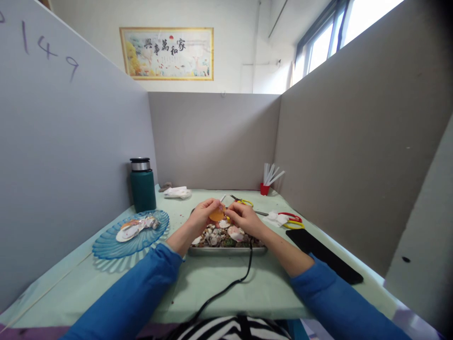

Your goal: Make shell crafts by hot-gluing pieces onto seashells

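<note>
The left hand [203,215] is nearly closed on a flat orange piece [216,215], apparently to steady it for the right hand [246,218], whose fingers are pinched at its edge; whether they grip anything, I cannot tell. Both are above a metal tray [226,251] of shells, probably to keep pieces within reach. No brand shows on the bottle [143,191]. The left partition [71,141] reads "149"; the framed picture [166,63], "興事萬和家".
</note>
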The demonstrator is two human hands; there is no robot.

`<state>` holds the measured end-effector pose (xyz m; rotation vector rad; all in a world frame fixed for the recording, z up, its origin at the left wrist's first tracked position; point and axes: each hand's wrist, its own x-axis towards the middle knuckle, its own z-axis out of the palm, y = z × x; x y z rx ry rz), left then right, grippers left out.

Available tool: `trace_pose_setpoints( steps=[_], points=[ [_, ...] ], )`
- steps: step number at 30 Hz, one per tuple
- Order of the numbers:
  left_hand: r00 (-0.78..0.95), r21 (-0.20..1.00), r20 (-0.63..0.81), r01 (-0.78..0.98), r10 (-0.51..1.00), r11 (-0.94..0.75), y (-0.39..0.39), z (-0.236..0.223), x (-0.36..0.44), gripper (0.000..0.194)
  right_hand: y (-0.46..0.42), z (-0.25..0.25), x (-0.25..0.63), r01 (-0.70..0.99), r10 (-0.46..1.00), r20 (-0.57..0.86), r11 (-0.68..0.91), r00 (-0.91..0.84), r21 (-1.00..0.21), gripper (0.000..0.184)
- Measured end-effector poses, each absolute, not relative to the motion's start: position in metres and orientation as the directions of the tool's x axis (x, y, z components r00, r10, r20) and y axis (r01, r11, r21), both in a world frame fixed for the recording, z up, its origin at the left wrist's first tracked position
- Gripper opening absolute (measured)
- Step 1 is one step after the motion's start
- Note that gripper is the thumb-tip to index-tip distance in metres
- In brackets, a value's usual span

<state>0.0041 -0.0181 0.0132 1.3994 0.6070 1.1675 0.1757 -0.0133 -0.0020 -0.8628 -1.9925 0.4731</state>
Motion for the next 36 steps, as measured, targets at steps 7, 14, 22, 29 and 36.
trace_pose_setpoints(
  steps=[7,14,22,29,36],
  points=[
    [0.384,0.943,0.305,-0.252,0.871,-0.219,-0.017,0.013,0.003,0.034,-0.014,-0.002,0.176,0.404,0.728,0.579,0.685,-0.367,-0.606,0.028],
    [0.377,0.941,0.296,-0.27,0.878,-0.202,-0.016,0.011,0.005,0.033,-0.01,-0.003,0.177,0.416,0.739,0.587,0.673,-0.332,-0.612,0.032],
    [0.454,0.919,0.312,-0.366,0.835,-0.145,-0.018,0.013,0.008,0.028,0.002,-0.006,0.183,0.477,0.739,0.629,0.654,-0.239,-0.587,0.044],
    [0.401,0.942,0.266,-0.301,0.877,-0.149,-0.015,0.011,0.008,0.025,-0.007,-0.002,0.18,0.539,0.661,0.719,0.694,-0.215,-0.477,0.036],
    [0.366,0.957,0.289,-0.099,0.885,-0.271,-0.014,0.005,0.01,0.03,-0.011,-0.002,0.177,0.481,0.558,0.793,0.78,-0.244,-0.401,0.023]
  ],
)
